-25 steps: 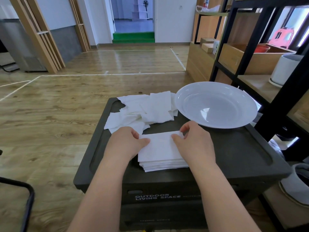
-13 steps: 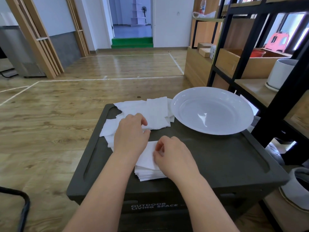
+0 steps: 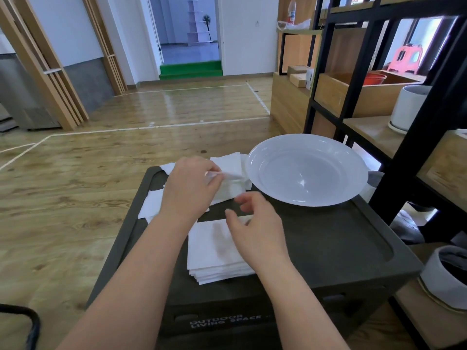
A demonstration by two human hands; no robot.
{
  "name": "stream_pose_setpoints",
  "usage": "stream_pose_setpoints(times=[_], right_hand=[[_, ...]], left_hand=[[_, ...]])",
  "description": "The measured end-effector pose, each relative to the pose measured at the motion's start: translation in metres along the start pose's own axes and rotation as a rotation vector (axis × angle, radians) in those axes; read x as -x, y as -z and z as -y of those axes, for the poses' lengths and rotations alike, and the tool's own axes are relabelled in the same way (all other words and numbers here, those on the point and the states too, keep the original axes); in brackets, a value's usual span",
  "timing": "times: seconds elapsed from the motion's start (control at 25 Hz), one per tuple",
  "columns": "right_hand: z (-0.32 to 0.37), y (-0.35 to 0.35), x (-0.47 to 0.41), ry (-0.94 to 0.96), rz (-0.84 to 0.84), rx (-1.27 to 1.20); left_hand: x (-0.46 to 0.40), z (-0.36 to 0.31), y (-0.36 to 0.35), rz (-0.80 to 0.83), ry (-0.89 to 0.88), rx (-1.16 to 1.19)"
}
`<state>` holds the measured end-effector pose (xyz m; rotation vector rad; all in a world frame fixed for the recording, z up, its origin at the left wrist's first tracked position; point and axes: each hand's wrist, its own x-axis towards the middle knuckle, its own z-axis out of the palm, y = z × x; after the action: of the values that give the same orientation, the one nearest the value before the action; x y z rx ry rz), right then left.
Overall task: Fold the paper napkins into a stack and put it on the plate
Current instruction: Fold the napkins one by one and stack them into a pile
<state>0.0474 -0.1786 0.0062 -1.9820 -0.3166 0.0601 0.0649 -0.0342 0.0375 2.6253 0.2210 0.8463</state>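
Head view looks down on a dark grey plastic storage box serving as the bench (image 3: 328,248), with a round white plastic plate (image 3: 307,170) on its far right part. The left hand (image 3: 188,188) reaches over the loose heap of unfolded white paper napkins (image 3: 228,178) at the far side and pinches one sheet of it between thumb and fingertips, lifting its edge. The right hand (image 3: 255,224) hovers just above the neat stack of folded white paper napkins (image 3: 214,251) near the front edge, fingers loosely curled and gripping nothing. The stack lies on the bench, apart from the plate. A black metal shelving frame (image 3: 353,72) stands to the right.
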Motion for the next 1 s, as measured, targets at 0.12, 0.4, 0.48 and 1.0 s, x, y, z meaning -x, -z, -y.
stream_pose_setpoints(times=[0.12,0.4,0.48,1.0], right_hand=[[0.008,0.008,-0.001,-0.101,-0.038,-0.327],[0.008,0.017,0.0,-0.253,0.172,-0.665],[0.004,0.016,-0.001,-0.267,0.107,-0.656],[0.017,0.027,0.008,-0.123,0.222,-0.348]], left_hand=[[0.019,-0.018,0.033,-0.101,0.194,0.543],[0.071,-0.026,0.043,0.01,0.713,1.296],[0.08,-0.022,0.035,0.105,0.765,1.216],[0.085,0.031,0.111,-0.538,0.739,1.222]])
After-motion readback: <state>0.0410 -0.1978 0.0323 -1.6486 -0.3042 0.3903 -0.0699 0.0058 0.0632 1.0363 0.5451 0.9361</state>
